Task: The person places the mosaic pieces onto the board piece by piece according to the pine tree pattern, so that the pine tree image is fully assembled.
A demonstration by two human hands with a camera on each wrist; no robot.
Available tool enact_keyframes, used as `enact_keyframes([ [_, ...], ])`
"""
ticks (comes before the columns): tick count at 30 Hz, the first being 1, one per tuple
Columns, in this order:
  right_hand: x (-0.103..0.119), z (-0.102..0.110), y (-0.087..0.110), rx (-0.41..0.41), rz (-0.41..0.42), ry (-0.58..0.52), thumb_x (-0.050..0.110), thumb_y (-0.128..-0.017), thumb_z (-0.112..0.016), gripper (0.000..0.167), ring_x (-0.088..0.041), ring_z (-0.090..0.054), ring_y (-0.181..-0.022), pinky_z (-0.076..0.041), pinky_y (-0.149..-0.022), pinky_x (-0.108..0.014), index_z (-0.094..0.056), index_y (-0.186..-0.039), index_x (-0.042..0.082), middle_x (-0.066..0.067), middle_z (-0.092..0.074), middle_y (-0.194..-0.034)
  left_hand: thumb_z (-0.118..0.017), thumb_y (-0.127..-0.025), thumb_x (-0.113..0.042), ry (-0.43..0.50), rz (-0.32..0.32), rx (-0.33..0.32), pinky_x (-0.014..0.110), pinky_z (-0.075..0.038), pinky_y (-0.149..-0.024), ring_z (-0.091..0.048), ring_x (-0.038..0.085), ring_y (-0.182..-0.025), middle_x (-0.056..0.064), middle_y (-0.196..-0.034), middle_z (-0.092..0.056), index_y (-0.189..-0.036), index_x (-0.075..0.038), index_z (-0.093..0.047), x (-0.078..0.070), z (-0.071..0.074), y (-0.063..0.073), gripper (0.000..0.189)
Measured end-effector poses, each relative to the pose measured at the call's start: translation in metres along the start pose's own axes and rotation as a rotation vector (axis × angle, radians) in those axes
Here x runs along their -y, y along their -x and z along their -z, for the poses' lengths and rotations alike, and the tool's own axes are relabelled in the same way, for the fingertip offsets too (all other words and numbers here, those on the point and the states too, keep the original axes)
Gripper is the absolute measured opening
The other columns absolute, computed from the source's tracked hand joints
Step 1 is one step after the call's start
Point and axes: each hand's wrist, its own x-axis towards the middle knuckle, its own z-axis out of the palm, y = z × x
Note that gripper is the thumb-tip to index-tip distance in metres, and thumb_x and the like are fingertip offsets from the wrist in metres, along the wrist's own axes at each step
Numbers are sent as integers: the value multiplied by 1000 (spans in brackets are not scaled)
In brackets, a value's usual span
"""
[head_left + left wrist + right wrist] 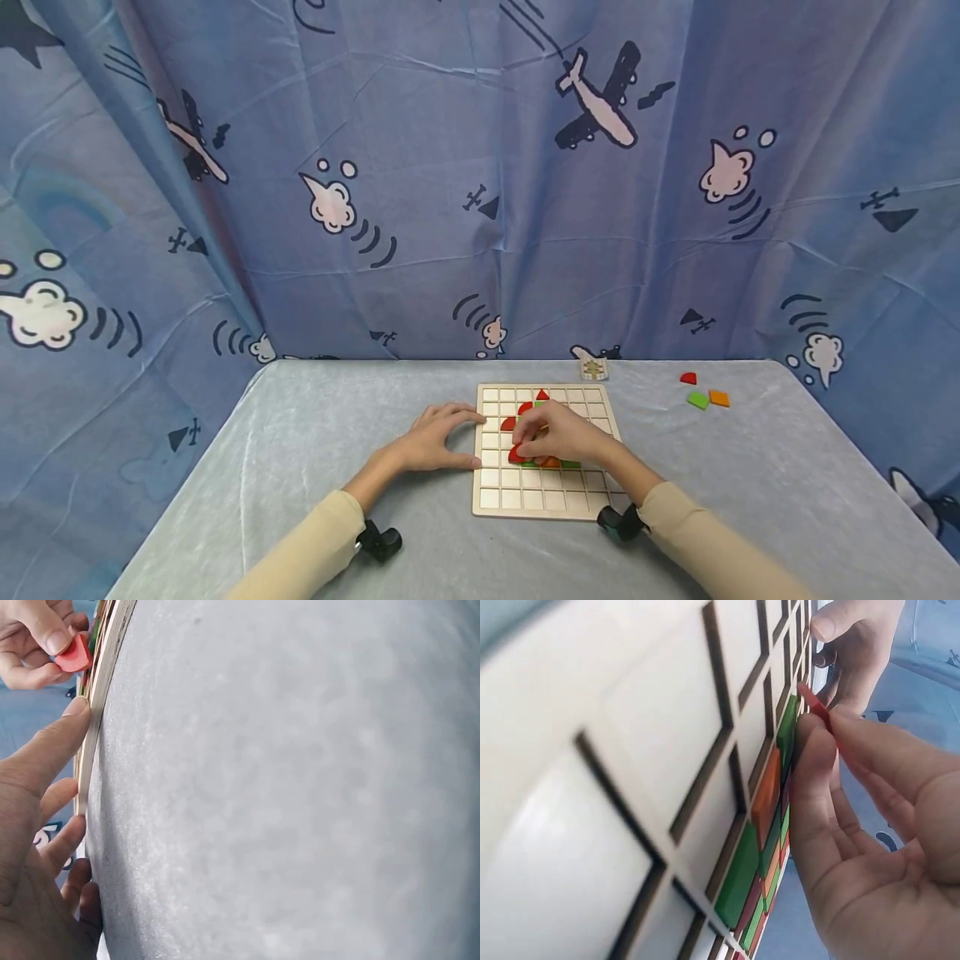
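A pale wooden grid board (pixel 501 498) lies on the table, with red, green and orange tiles set in some of its cells. My right hand (pixel 564 432) is over the middle of the board and pinches a red tile with a rounded edge (pixel 73 655) between thumb and finger; the right wrist view shows this tile (pixel 815 705) tilted, close to the grid. At the board's left edge, my left hand (pixel 433 437) has its fingers spread, and the thumb and a fingertip touch the rim. Some of the set tiles are hidden beneath my right hand.
To the right of the board lie a loose red tile (pixel 688 378), a green tile (pixel 698 400) and an orange tile (pixel 718 398). A small patterned card (pixel 594 369) lies behind the board. A blue printed curtain (pixel 420 208) hangs behind the grey-covered table (pixel 337 408).
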Motion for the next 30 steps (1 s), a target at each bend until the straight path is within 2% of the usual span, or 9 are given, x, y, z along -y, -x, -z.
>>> enact_keyframes([
  [9, -1, -4, -6, -9, 23, 70, 3, -86, -72, 5, -9, -61, -66, -53, -62, -23, -71, -90, 2, -8, -69, -82, -76, -81, -51, 18, 10, 3, 57, -31, -110, -37, 32, -135, -1, -153, -43, -140, -29, -53, -1, 0, 1, 67],
  [17, -1, -3, -7, -8, 33, 116, 5, -85, -74, 5, -10, -60, -72, -51, -67, -20, -72, -89, 2, -8, -68, -82, -77, -81, -50, 15, 5, -4, 58, -31, -110, -37, 33, -135, -1, -153, -44, -140, -29, -53, -2, 0, 1, 67],
  [30, 1, -6, -8, -24, 50, 135, 2, -83, -75, 4, -7, -58, -69, -49, -65, -20, -72, -83, 5, -4, -67, -76, -76, -81, -52, 2, -3, -9, 57, -32, -108, -38, 31, -134, 0, -153, -44, -140, -29, -53, 0, -2, 0, 67],
])
